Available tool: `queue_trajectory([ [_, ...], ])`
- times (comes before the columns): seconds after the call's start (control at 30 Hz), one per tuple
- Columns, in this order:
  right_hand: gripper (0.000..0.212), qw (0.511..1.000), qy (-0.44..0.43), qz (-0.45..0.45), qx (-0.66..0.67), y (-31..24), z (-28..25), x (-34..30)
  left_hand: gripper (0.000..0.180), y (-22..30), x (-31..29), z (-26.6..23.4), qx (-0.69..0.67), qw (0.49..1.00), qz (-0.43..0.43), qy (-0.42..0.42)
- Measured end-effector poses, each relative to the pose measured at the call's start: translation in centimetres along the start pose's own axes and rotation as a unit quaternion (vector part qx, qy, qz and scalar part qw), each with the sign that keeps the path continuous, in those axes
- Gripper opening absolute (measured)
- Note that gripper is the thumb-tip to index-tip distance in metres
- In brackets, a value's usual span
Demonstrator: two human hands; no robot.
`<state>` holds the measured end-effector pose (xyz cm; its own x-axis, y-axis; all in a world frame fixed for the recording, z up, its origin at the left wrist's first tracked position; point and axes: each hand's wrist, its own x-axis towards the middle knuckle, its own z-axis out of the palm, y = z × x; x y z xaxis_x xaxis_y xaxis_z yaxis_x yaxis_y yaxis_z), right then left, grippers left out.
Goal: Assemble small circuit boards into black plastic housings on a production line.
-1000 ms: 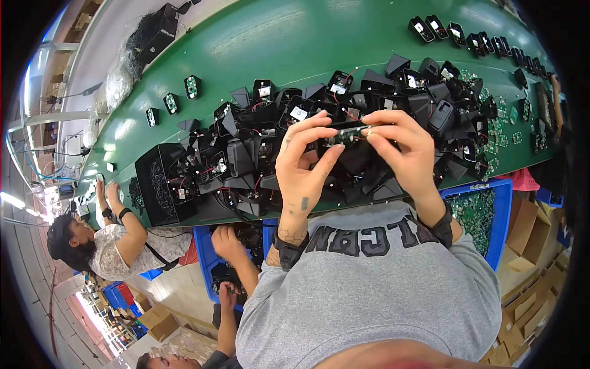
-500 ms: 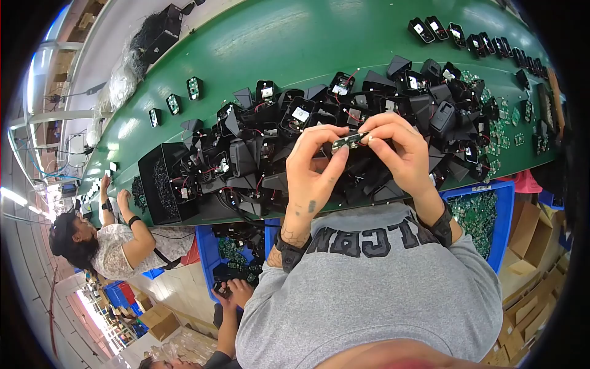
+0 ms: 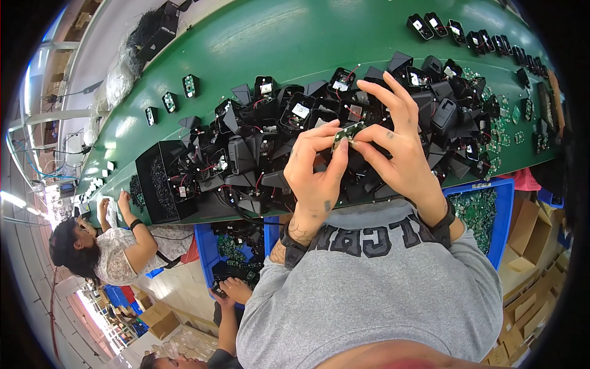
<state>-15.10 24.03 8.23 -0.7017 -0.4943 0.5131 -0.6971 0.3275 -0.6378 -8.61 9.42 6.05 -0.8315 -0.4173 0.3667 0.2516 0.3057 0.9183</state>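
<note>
A small green circuit board (image 3: 348, 131) is held up over the pile, tilted, with its parts-side partly in sight. My left hand (image 3: 312, 165) pinches its left end between thumb and fingers. At the board's right side, the thumb and forefinger of my right hand (image 3: 402, 144) close on its edge, while the other fingers stretch upward. Whether a tiny part sits between those right fingertips is too small to tell. Beneath both hands lies a heap of black plastic housings (image 3: 301, 111), several with red wires and white labelled parts inside.
Blue bins of circuit boards stand below the bench edge, one at right (image 3: 505, 215), one at left (image 3: 200, 246). A black box (image 3: 142, 184) of small dark pieces is on the green bench (image 3: 264, 37). Co-workers (image 3: 126, 246) sit at left; another person's hands (image 3: 230, 290) reach into the left bin.
The board has turned to show more of its face. My right hand's outer fingers have lifted and spread, its thumb and forefinger staying at the board. The far-left co-worker's hands have moved.
</note>
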Motion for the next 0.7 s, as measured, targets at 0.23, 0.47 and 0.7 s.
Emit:
queue_trajectory([
  [0.23, 0.01, 0.999, -0.022, 0.016, 0.027, 0.3, 0.0, 0.2, 0.015, 0.2, 0.5, -0.4, 0.09, 0.991, 0.098, -0.027],
  [0.47, 0.007, 0.974, -0.088, 0.114, 0.177, 1.4, -0.2, 0.1, 0.018, 0.5, 0.8, -0.5, 0.107, 0.976, 0.176, -0.069],
  [0.7, 0.006, 0.958, -0.021, 0.158, 0.236, 1.1, 1.0, -0.5, 0.016, 0.0, -0.1, -0.2, 0.046, 0.998, 0.04, -0.034],
])
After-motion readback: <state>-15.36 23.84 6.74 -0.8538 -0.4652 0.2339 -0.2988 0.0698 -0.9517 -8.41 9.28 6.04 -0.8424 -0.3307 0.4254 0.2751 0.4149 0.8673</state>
